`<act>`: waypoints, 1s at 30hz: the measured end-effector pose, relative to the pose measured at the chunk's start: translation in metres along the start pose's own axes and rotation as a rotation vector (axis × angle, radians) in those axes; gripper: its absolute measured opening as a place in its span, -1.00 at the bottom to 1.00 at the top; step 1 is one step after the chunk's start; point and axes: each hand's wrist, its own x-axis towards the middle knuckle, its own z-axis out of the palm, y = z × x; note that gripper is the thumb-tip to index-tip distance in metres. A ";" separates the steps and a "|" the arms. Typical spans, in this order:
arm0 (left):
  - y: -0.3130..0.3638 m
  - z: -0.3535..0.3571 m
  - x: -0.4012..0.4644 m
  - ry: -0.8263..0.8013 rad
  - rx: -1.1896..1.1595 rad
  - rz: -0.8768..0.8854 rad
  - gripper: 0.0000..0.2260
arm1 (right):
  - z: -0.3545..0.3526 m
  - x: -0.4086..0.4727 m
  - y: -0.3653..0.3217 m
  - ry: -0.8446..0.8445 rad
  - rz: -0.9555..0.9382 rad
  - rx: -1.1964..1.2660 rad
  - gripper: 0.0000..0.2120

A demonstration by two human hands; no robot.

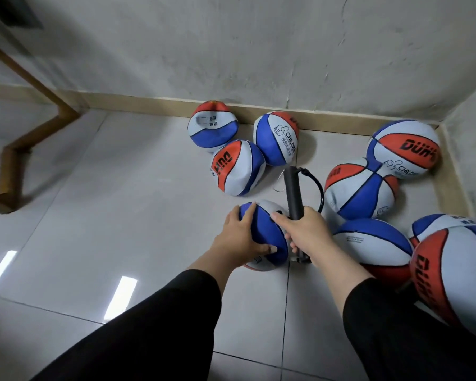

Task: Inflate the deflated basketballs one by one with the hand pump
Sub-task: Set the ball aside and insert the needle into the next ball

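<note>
A flattened red, white and blue basketball [268,226] stands on edge on the tiled floor at the centre. My left hand [238,239] grips its left side, thumb underneath and fingers over the top. My right hand [304,232] is wrapped round the lower part of a black hand pump [292,189]. The pump's barrel points away from me, and a black hose [318,185] loops from its far end back toward my hand. Where the hose ends is hidden behind my hand.
Three deflated balls [238,167] lie at the back by the skirting. Several rounder balls [404,148] fill the right corner, one [456,276] close to my right arm. A wooden frame [17,149] stands at the left. The walls [259,50] close off the back and right.
</note>
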 end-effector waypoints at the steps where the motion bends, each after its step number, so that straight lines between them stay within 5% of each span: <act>1: -0.001 0.000 -0.001 0.007 -0.004 -0.003 0.11 | 0.003 0.000 -0.003 -0.005 -0.016 -0.071 -0.48; 6: 0.008 0.008 0.000 0.071 0.052 0.042 0.14 | 0.010 0.000 -0.012 0.146 -0.108 -0.422 -0.52; 11: 0.009 0.011 0.002 0.060 0.110 0.074 0.17 | 0.005 0.007 -0.007 0.011 -0.015 -0.080 -0.71; 16: 0.008 0.015 -0.002 0.070 0.113 0.071 0.19 | 0.012 0.003 -0.006 0.083 -0.011 0.120 -0.87; 30: 0.011 0.020 -0.006 0.008 0.167 0.082 0.18 | -0.011 -0.028 0.005 0.229 -0.128 0.013 -0.92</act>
